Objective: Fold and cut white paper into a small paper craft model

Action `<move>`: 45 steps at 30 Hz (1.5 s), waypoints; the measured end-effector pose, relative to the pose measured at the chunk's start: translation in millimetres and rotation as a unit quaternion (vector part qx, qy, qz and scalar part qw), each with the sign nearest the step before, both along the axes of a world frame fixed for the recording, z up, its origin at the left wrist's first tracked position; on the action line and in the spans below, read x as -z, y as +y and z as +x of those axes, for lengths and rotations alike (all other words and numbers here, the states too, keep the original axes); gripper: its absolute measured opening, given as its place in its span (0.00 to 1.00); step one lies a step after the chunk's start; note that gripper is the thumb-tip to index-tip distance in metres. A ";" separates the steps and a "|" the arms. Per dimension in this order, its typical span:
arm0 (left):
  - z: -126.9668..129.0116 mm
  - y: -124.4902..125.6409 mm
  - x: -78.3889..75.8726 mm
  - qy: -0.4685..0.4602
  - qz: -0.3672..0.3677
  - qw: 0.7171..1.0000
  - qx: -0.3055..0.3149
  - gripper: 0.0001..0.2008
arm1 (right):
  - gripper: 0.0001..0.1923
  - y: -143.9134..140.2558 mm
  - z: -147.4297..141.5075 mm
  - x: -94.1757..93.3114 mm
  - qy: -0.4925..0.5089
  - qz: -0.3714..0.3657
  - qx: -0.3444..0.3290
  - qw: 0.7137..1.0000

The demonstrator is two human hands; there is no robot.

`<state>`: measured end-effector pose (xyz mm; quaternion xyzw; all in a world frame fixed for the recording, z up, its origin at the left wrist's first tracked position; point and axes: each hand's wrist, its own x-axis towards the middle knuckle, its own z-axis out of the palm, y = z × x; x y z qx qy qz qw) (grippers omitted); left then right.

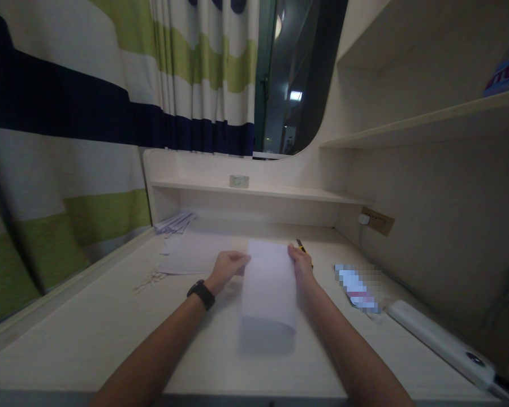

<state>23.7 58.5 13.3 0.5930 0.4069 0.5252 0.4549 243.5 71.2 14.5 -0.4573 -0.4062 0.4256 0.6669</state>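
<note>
A white sheet of paper (268,288) is held up over the desk between my two hands, its near end curving and slightly blurred. My left hand (229,268), with a black watch on the wrist, pinches the sheet's left edge near the far end. At the far right corner, my right hand (300,260) grips the same sheet between thumb and fingers. Just beyond the right hand lies a yellow and black utility knife (301,245), partly hidden by it. More white paper (199,251) lies flat to the left of my left hand.
Folded paper strips (175,223) lie at the back left, with thin cords (151,278) nearer. A roll of clear tape (239,181) sits on the low shelf (280,193). Right of my hands are a phone (357,288) and a long white device (441,339). A plug (364,219) fills the wall socket.
</note>
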 end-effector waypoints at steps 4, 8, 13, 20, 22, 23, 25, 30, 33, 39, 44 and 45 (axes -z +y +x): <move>-0.1 -2.3 -3.6 -0.012 0.003 1.000 0.011 0.18 | 0.19 0.5 1.0 0.0 -0.006 0.008 -0.003 1.000; -0.7 -0.6 -5.7 -0.054 0.018 0.998 -0.010 0.26 | 0.19 3.6 0.2 2.8 -0.006 0.017 -0.055 0.998; -1.1 2.5 -5.7 -0.041 0.044 0.998 -0.036 0.22 | 0.21 7.6 -0.5 6.3 -0.068 0.020 -0.051 0.996; -1.2 5.0 -3.1 0.005 0.073 0.996 -0.052 0.19 | 0.26 9.7 2.5 8.2 -0.131 0.032 -0.037 0.990; -1.2 6.5 -1.4 0.013 0.075 0.996 -0.055 0.16 | 0.26 10.7 2.7 9.1 -0.125 0.022 -0.043 0.991; -1.2 7.2 -0.5 0.016 0.075 0.995 -0.058 0.16 | 0.26 11.4 2.7 9.6 -0.121 0.017 -0.047 0.991; -1.0 8.2 0.7 0.020 0.075 0.995 -0.063 0.15 | 0.25 12.7 2.9 10.9 -0.111 0.007 -0.061 0.992; 0.0 7.7 0.5 0.022 0.072 0.995 -0.064 0.15 | 0.24 14.9 4.2 13.6 -0.102 -0.002 -0.064 0.993; 0.1 7.3 0.3 0.026 0.069 0.995 -0.063 0.14 | 0.24 15.1 5.2 13.7 -0.123 -0.004 -0.053 0.991; -0.8 6.6 0.3 0.027 0.067 0.996 -0.059 0.16 | 0.25 15.6 7.3 14.5 -0.164 0.004 -0.045 0.985; -1.5 8.6 2.2 0.035 0.069 0.995 -0.061 0.14 | 0.24 14.9 5.9 13.8 -0.131 -0.005 -0.054 0.990; -1.8 9.2 2.7 0.033 0.068 0.995 -0.061 0.14 | 0.23 14.0 5.3 13.0 -0.118 -0.007 -0.054 0.992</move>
